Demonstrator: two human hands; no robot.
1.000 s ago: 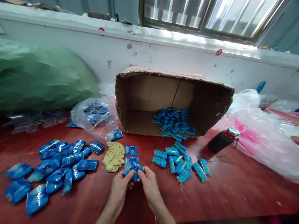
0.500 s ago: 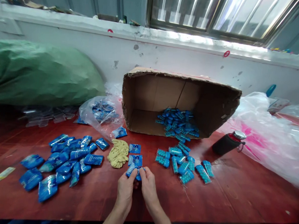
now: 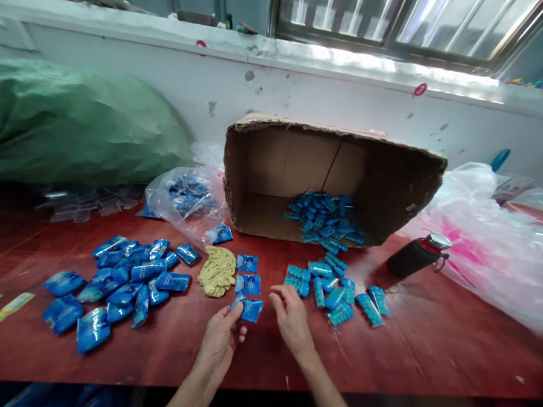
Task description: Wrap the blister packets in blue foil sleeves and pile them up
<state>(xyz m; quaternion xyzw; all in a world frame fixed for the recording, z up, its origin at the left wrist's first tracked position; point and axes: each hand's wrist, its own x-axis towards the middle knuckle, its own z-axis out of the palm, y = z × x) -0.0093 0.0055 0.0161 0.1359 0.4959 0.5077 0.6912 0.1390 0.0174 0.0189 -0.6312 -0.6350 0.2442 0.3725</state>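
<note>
My left hand pinches a small blue packet just above the red table. My right hand has its fingers spread and holds nothing; it hovers between that packet and a cluster of blue pill strips. Two flat blue packets lie just beyond my hands, beside a crumpled yellow glove. A pile of filled blue packets lies to the left.
A cardboard box lies on its side with more blue strips inside. A clear bag of packets sits left of it, a green sack further left. A black bottle and pink-stained plastic sheeting lie at right.
My right hand has let go of the packet and moved right toward the strips. My left hand keeps the packet. The view shifted slightly.
</note>
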